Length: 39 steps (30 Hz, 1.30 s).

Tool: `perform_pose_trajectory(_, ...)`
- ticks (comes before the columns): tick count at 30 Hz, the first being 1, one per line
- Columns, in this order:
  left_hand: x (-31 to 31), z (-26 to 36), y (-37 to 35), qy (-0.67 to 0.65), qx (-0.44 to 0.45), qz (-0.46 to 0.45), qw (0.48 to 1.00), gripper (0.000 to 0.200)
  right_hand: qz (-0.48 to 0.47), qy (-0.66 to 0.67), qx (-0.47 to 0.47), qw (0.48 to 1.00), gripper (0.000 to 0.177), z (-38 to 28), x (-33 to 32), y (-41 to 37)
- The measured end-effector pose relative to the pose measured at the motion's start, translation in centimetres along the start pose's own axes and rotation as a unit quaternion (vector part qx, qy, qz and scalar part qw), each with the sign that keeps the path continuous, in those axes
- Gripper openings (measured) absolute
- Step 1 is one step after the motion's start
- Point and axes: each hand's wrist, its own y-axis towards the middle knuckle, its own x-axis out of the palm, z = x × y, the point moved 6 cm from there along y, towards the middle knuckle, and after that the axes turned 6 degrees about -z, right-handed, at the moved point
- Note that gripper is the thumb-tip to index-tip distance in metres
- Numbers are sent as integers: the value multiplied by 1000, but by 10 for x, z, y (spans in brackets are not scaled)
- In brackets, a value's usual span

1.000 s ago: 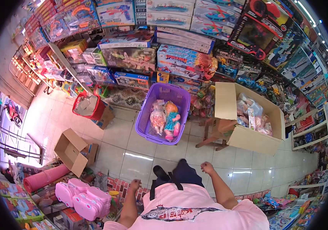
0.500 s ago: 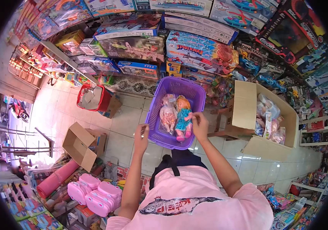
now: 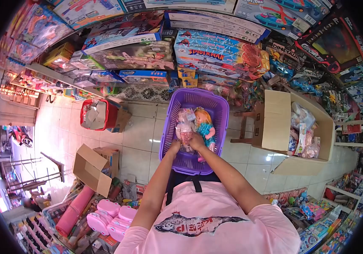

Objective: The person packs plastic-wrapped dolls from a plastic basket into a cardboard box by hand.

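Both hands meet inside the purple slatted plastic basket (image 3: 218, 103): left hand (image 3: 174, 148) and right hand (image 3: 196, 142) rest on the near end of the pink doll in clear wrapping (image 3: 184, 126). It lies along the basket's left side, beside the orange-haired doll in a teal dress (image 3: 205, 126). Whether the fingers have closed, I cannot tell. Gripping the body, not loose film, seems wisest. Half a second ago the hands were apart near the near rim.

"SPIDERMAN" is printed on a shelved toy box (image 3: 219, 55).
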Motion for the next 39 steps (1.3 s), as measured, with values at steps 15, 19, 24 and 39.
perform_pose_trajectory(15,-28,109,-104,-120,304,-156,932,18,89,375,164,908,46,-62,-75,-67)
perform_pose_trajectory(19,-61,124,-141,-101,287,-203,931,31,156,385,88,905,33,-114,-104,-108)
perform_pose_trajectory(24,-113,117,-148,-187,284,-117,933,57,101,526,18,844,33,-157,-79,-131)
perform_pose_trajectory(39,-187,66,-158,-365,238,-111,893,45,99,-262,351,894,89,-102,-83,-69)
